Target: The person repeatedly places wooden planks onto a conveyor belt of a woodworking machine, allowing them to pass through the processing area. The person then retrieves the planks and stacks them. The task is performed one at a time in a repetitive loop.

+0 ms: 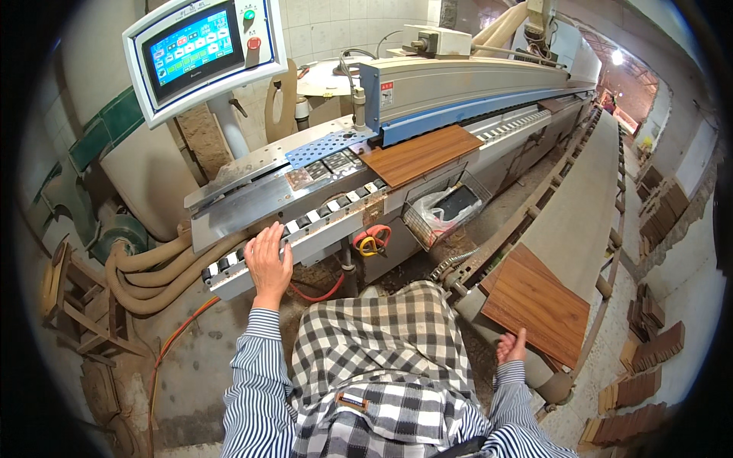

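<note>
My left hand (269, 256) rests with fingers extended on the roller edge (309, 221) of the machine's metal infeed table. My right hand (511, 347) is at the near left edge of a brown wood-grain board (538, 305) on the conveyor belt at right, its fingers loosely curled and apart, the thumb at the board's edge; whether it touches is unclear. Another wood-grain board (420, 153) lies on the machine beside the blue guide rail (458, 114). A touchscreen panel (195, 53) with green and red buttons stands at upper left.
A wire basket (420, 229) with a bag and dark item hangs under the machine. Beige hoses (145, 290), a wooden stool (76, 305) and cables are at left. Board stacks (657, 343) line the right wall. The long conveyor (588, 191) runs toward the back, where a person-like shape is indistinct.
</note>
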`<action>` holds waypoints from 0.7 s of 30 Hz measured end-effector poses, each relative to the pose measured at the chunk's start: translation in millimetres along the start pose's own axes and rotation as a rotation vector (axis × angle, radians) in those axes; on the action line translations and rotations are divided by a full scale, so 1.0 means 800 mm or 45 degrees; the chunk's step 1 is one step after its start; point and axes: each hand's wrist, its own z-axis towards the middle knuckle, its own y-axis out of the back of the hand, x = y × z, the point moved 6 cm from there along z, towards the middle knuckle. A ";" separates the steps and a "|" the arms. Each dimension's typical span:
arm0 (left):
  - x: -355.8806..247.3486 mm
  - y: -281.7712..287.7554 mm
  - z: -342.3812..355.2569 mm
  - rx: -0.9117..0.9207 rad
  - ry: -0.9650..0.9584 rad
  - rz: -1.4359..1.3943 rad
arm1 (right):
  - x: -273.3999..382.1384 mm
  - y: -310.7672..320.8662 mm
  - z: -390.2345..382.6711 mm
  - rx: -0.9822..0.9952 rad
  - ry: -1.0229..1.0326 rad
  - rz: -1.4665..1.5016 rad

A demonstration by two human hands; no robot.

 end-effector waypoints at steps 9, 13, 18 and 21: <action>-0.001 -0.001 0.000 -0.003 -0.001 -0.047 | -0.029 0.017 0.009 0.384 -0.331 0.343; 0.000 0.003 0.000 0.026 0.001 -0.065 | -0.025 0.029 0.001 0.240 -0.141 0.566; 0.000 0.009 0.001 0.073 -0.008 -0.099 | -0.003 0.029 0.008 0.159 -0.015 0.608; -0.001 0.016 -0.001 0.120 0.006 -0.176 | 0.010 0.012 -0.010 0.332 0.037 0.571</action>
